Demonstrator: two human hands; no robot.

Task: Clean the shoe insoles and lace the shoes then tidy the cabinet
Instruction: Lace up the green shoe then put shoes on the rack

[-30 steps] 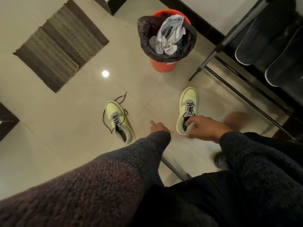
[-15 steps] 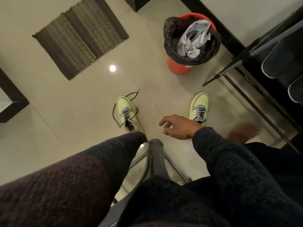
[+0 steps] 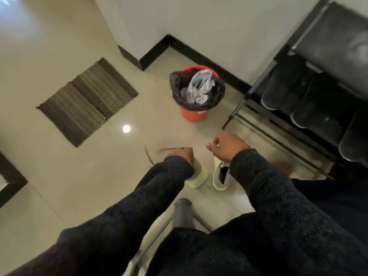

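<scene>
Below the orange bin (image 3: 194,114), both yellow shoes (image 3: 220,176) lie half hidden under the wrists. Left hand (image 3: 181,154) is curled, seemingly gripping a blurred black lace (image 3: 149,156); right hand (image 3: 227,144) is clenched, its contents unclear.

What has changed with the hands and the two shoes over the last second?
The left hand has taken hold of the left shoe, its black lace trailing out. The right hand, which had let go a moment earlier, grips the right shoe. Both shoes now sit close together, nearer the person. The red bin, mat and shoe rack have not moved.
</scene>
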